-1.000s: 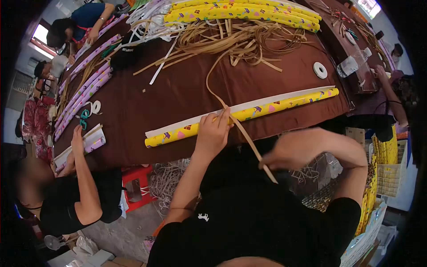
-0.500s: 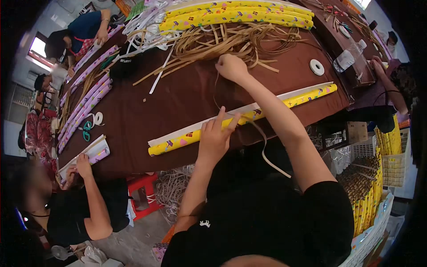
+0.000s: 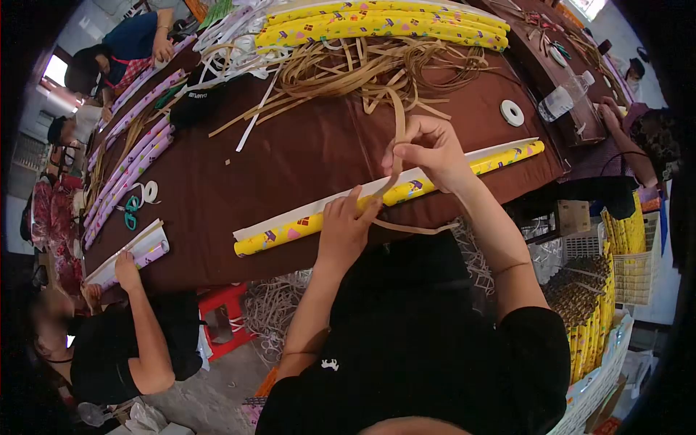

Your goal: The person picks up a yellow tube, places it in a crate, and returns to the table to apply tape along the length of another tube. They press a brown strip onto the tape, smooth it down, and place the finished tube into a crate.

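Observation:
A yellow patterned paper roll (image 3: 290, 230) with a white flap along its far side lies across the brown-covered table in front of me. My left hand (image 3: 344, 226) rests over its middle, thumb and fingers closed on a tan flat strip (image 3: 398, 119). Higher up, my right hand (image 3: 433, 151) pinches the same strip between thumb and fingers, above the roll. The strip's upper part rises toward the pile, and its free tail bends rightward past the table's near edge. What exactly lies under my left fingers is partly hidden.
A tangle of tan strips (image 3: 341, 72) lies beyond, with yellow rolls (image 3: 384, 25) behind it. A white tape roll (image 3: 512, 113) and a plastic bottle (image 3: 565, 96) are at right. At left are teal scissors (image 3: 131, 212), purple rolls (image 3: 130, 170) and a co-worker's hand (image 3: 127, 270).
My right hand has come back from the strip pile toward the roll, drawing the strip up in a pinch. The left fingers have drawn together around the strip, whose tail has swung up.

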Demonstrator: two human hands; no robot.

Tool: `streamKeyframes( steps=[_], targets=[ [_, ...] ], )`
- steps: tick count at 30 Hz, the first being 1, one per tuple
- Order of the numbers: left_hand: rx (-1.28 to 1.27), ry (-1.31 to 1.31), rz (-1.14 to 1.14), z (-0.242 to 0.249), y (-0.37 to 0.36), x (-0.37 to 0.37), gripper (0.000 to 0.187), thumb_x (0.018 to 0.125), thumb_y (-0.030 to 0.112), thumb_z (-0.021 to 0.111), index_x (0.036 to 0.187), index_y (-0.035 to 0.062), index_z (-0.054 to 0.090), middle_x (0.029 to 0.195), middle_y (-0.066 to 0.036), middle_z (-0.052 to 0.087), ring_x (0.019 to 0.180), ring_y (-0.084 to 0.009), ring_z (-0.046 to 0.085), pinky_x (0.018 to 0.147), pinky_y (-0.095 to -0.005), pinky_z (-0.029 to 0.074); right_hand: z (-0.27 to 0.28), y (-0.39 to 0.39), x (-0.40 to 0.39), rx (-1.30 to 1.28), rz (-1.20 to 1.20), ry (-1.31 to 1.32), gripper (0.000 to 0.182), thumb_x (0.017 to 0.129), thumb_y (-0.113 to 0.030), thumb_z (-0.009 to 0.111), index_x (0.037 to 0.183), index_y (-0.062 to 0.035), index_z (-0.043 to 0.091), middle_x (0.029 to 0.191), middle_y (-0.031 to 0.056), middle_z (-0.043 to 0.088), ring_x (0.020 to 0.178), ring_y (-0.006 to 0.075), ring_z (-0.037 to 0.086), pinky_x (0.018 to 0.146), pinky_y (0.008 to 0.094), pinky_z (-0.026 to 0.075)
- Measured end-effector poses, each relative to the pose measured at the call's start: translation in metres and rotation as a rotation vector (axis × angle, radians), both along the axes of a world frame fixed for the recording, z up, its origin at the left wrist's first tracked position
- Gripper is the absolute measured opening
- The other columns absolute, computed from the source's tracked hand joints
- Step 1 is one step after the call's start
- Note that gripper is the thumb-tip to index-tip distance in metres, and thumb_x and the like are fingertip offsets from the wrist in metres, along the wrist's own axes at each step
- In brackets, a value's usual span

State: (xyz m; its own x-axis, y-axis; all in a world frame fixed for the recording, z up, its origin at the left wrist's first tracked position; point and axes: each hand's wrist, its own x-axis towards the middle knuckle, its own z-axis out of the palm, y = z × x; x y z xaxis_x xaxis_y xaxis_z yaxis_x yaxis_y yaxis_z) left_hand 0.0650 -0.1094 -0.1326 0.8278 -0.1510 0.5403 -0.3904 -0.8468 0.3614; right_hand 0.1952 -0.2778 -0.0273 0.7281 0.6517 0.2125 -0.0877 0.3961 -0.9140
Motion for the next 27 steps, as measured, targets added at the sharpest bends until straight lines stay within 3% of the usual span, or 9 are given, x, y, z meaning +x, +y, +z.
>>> streamKeyframes(
  steps=[5, 7, 8, 10, 13, 16, 17, 20, 27],
  targets=[
    [0.138, -0.075, -0.04, 0.003, 0.004, -0.001, 0.066, 0.084, 0.006, 0.068, 0.142, 0.0102, 0.037, 0.125, -0.015, 0.056, 0.096, -0.0362, 0.058, 0.087, -0.0458, 0.045, 0.042, -0.025, -0.022, 0.142, -0.521, -0.107, 0.013, 0.088, 0.004, 0.056, 0.078, -0.0029, 0.051, 0.07, 0.0092, 0.063, 0.053, 0.0112, 0.054, 0.051, 0.0226, 0.043],
    [0.062, -0.059, -0.013, 0.0, 0.001, 0.0, 0.058, 0.084, 0.008, 0.067, 0.135, 0.0081, 0.042, 0.13, -0.014, 0.054, 0.097, -0.0331, 0.057, 0.086, -0.0436, 0.045, 0.048, -0.035, -0.031, -0.248, -0.761, -0.46, 0.012, 0.089, -0.001, 0.058, 0.077, -0.0019, 0.054, 0.07, 0.0065, 0.063, 0.056, 0.009, 0.054, 0.052, 0.024, 0.044],
    [-0.009, -0.044, 0.029, 0.001, -0.001, 0.0, 0.049, 0.084, 0.009, 0.067, 0.129, 0.006, 0.047, 0.134, -0.014, 0.052, 0.099, -0.03, 0.056, 0.086, -0.0415, 0.045, 0.042, -0.035, -0.034, -0.387, -0.842, -0.876, 0.01, 0.087, -0.003, 0.062, 0.078, -0.0012, 0.057, 0.07, 0.0064, 0.063, 0.055, 0.0106, 0.056, 0.053, 0.0261, 0.045],
    [0.01, 0.092, 0.067, 0.008, -0.003, -0.002, 0.053, 0.084, 0.011, 0.068, 0.13, 0.0027, 0.043, 0.136, -0.012, 0.052, 0.096, -0.0289, 0.057, 0.085, -0.0404, 0.045, 0.024, -0.033, -0.042, -0.702, -0.652, -1.505, 0.012, 0.075, -0.007, 0.07, 0.082, -0.0048, 0.06, 0.077, 0.0048, 0.062, 0.058, 0.0171, 0.059, 0.051, 0.0289, 0.046],
    [0.023, 0.053, 0.035, 0.007, -0.001, -0.001, 0.059, 0.083, 0.013, 0.068, 0.136, 0.005, 0.043, 0.141, -0.007, 0.049, 0.09, -0.0249, 0.056, 0.084, -0.0385, 0.045, -0.022, -0.04, -0.056, -1.028, -0.337, -1.876, 0.019, 0.069, -0.014, 0.064, 0.086, -0.0063, 0.062, 0.089, 0.0043, 0.063, 0.064, 0.0126, 0.055, 0.055, 0.0268, 0.044],
    [0.058, -0.019, 0.048, 0.012, -0.001, -0.002, 0.068, 0.082, 0.012, 0.069, 0.143, 0.0054, 0.039, 0.13, -0.006, 0.057, 0.086, -0.0222, 0.056, 0.083, -0.0372, 0.045, -0.038, -0.042, -0.069, -0.9, -0.247, -1.899, 0.018, 0.069, -0.012, 0.064, 0.086, -0.0053, 0.062, 0.09, 0.0053, 0.062, 0.064, 0.0123, 0.054, 0.055, 0.0268, 0.044],
    [0.055, -0.01, 0.056, 0.011, -0.002, -0.002, 0.073, 0.082, 0.013, 0.068, 0.147, 0.0054, 0.035, 0.11, -0.005, 0.062, 0.084, -0.0206, 0.055, 0.083, -0.0366, 0.045, -0.04, -0.041, -0.07, -0.89, -0.238, -1.895, 0.018, 0.069, -0.012, 0.064, 0.086, -0.0053, 0.062, 0.09, 0.0053, 0.062, 0.064, 0.0123, 0.054, 0.055, 0.0268, 0.044],
    [0.064, 0.011, 0.095, 0.011, -0.003, -0.003, 0.069, 0.083, 0.014, 0.067, 0.145, 0.0043, 0.039, 0.094, -0.004, 0.059, 0.083, -0.0207, 0.054, 0.083, -0.0364, 0.044, -0.044, -0.038, -0.07, -0.928, -0.289, -1.916, 0.012, 0.073, -0.014, 0.064, 0.082, -0.0072, 0.06, 0.083, 0.0057, 0.06, 0.062, 0.0131, 0.055, 0.055, 0.0254, 0.045],
    [0.063, -0.018, 0.09, 0.009, -0.003, -0.002, 0.065, 0.084, 0.015, 0.066, 0.143, 0.0035, 0.041, 0.094, -0.006, 0.058, 0.083, -0.022, 0.054, 0.084, -0.0361, 0.044, -0.048, -0.032, -0.071, -0.923, -0.252, -1.596, 0.023, 0.078, -0.022, 0.074, 0.088, -0.0057, 0.062, 0.084, 0.0035, 0.061, 0.065, 0.0175, 0.059, 0.056, 0.0294, 0.047]
  ],
)
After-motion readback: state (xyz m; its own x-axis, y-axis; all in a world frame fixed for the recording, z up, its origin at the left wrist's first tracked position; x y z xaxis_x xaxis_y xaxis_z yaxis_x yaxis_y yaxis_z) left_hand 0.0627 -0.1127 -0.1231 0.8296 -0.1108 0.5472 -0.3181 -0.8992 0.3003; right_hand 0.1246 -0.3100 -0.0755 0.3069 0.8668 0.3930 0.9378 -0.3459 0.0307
